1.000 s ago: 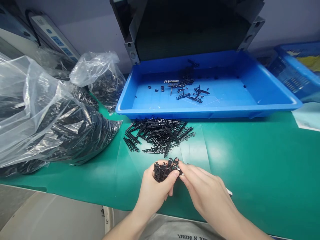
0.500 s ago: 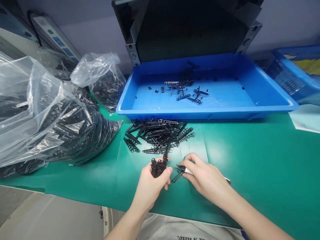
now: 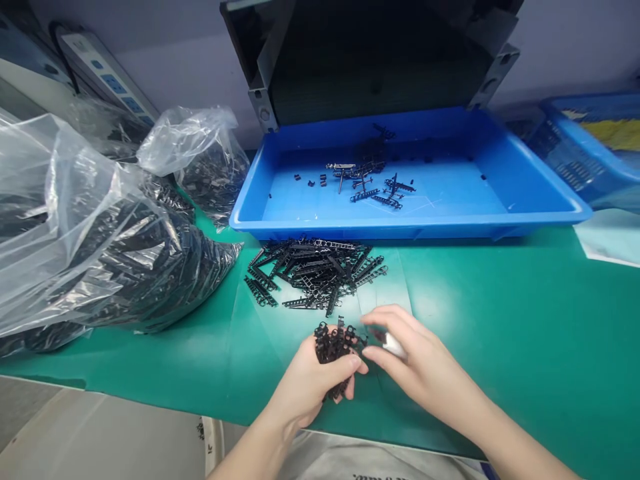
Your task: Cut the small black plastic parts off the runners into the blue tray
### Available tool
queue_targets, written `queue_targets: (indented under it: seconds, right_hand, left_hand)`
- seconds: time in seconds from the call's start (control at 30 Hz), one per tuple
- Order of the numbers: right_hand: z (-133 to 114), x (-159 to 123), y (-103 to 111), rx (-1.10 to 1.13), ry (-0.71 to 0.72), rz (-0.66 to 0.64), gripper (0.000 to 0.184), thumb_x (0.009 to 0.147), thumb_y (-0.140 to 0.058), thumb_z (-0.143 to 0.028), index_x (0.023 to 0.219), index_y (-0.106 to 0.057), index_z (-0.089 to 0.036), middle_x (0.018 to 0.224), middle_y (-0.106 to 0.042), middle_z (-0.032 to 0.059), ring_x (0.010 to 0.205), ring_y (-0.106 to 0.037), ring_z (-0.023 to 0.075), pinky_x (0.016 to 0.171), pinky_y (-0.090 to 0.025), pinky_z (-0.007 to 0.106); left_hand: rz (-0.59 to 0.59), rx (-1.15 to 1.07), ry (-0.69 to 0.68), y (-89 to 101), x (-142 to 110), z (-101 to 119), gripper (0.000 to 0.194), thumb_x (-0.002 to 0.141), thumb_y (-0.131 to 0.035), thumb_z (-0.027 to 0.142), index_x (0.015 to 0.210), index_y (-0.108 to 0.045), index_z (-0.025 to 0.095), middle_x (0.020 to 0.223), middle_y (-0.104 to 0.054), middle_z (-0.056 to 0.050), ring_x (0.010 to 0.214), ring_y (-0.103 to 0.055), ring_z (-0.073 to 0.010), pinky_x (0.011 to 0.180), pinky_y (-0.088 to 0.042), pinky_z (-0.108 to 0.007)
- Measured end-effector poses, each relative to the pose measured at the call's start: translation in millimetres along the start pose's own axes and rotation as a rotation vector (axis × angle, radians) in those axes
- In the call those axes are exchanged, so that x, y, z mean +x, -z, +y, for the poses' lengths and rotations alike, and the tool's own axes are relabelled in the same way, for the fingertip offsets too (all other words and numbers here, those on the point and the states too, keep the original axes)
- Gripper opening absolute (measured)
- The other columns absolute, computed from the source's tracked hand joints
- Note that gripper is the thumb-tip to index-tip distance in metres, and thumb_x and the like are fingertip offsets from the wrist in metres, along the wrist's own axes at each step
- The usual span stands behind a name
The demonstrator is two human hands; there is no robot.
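Note:
My left hand (image 3: 310, 383) is shut on a tangled bunch of black plastic moulded strips (image 3: 336, 345), which sticks out above and below my fingers. My right hand (image 3: 427, 363) grips a small white-handled cutter (image 3: 394, 345), and its blade is hidden by my fingers. Those fingers are at the right side of the bunch, almost touching it. Beyond my hands, a loose pile of similar black strips (image 3: 315, 275) lies on a clear plastic sheet (image 3: 390, 293) on the green mat (image 3: 500, 320).
A blue tray (image 3: 400, 227) holding scattered black pieces stands behind the pile, with a dark hinged panel (image 3: 375, 60) behind it. Clear bags of black parts (image 3: 100, 247) sit at the left. A blue crate (image 3: 590, 150) and pale paper (image 3: 607, 237) are at the right.
My right hand has moved left to the bunch, and the cutter's blade no longer shows. The bunch has shifted right in my left hand and now hangs lower.

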State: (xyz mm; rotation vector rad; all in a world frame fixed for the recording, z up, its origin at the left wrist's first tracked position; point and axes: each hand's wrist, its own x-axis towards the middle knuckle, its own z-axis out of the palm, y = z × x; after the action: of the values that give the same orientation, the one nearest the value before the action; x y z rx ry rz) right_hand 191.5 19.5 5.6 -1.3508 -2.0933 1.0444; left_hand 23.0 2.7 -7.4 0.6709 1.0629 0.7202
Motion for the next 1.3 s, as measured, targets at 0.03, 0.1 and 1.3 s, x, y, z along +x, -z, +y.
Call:
queue_targets:
  seconds: [0.03,0.1,1.3]
  right_hand:
    - [0,-1,0,-0.018,-0.033,0.035,0.022,0.086,-0.045,-0.026,0.108,-0.047,-0.023,0.105,-0.056,0.0066,0.090,-0.059,0.0189,0.073,-0.050,0.032]
    - [-1,-5,-1,-0.057,-0.068,0.020,0.028,0.089,-0.037,-0.030,0.114,-0.045,-0.021,0.110,-0.055,0.0082,0.093,-0.059,0.0200,0.074,-0.050,0.034]
    - [-11,-16,-23,-0.283,0.106,0.147,0.035,0.091,-0.028,-0.019,0.114,-0.053,-0.012,0.082,-0.066,0.0062,0.068,-0.062,0.0187,0.046,-0.045,0.028]
  left_hand:
    - [0.034,-0.015,-0.020,-0.4,0,0,0.021,0.069,-0.066,0.029,0.075,-0.053,0.014,0.064,-0.060,-0.001,0.039,-0.045,-0.0056,0.034,-0.026,-0.016]
    - [0.081,-0.029,-0.056,-0.1,-1,-1,0.018,0.071,-0.064,0.028,0.075,-0.054,0.014,0.063,-0.060,-0.001,0.039,-0.044,-0.0053,0.034,-0.027,-0.016]
    - [0.275,0.305,-0.158,-3.9,-3,-1,0.014,0.073,-0.057,0.028,0.070,-0.052,0.016,0.049,-0.048,0.006,0.042,-0.042,-0.0076,0.041,-0.035,-0.018]
